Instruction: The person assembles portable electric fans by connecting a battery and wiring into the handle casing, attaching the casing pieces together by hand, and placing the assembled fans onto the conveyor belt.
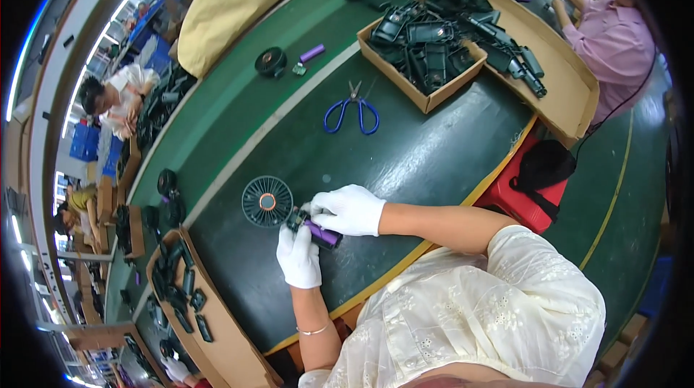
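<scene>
A black handheld fan [267, 201] with a round ribbed grille and a copper-coloured centre is held low over the dark green table. Its handle is open and shows a purple cylindrical battery [324, 233]. My left hand [298, 258], in a white glove, is closed around the handle's near side below the grille. From the right, my gloved right hand [349, 210] bends over the handle, fingers pinched together at its neck beside a small circuit board. Whatever small part lies under those fingertips is hidden. Blue-handled scissors [353, 110] lie farther off with blades slightly apart.
A cardboard box [426, 102] of black handle shells stands at the far right, another cardboard tray [238, 348] at the near left. On the green belt beyond lie a fan head [271, 62] and a purple battery [312, 53]. A co-worker in pink [611, 48] works at the upper right.
</scene>
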`<action>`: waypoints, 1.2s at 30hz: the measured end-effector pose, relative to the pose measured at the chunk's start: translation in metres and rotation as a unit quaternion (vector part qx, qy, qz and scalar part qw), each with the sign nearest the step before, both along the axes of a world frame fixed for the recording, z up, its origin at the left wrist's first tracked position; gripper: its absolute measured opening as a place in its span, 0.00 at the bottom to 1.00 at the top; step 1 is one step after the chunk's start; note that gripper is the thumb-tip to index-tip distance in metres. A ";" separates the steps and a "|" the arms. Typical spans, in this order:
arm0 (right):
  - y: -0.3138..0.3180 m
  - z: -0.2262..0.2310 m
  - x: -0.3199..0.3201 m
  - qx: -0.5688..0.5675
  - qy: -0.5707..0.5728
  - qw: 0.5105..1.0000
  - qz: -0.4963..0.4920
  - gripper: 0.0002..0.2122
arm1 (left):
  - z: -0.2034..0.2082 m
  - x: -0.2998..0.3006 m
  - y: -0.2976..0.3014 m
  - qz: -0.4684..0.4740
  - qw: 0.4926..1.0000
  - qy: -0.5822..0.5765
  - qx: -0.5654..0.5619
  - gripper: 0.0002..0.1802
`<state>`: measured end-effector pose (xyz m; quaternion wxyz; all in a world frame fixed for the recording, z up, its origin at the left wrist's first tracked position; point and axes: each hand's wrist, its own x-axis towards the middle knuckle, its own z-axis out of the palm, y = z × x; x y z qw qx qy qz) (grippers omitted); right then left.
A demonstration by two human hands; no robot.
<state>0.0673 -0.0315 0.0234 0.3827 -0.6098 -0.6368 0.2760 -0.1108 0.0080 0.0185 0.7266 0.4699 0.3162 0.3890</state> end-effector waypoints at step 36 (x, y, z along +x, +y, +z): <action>0.008 0.010 0.058 0.115 -0.210 0.970 -0.029 0.21 | 0.000 -0.033 0.014 0.080 0.989 -0.103 -0.077 0.19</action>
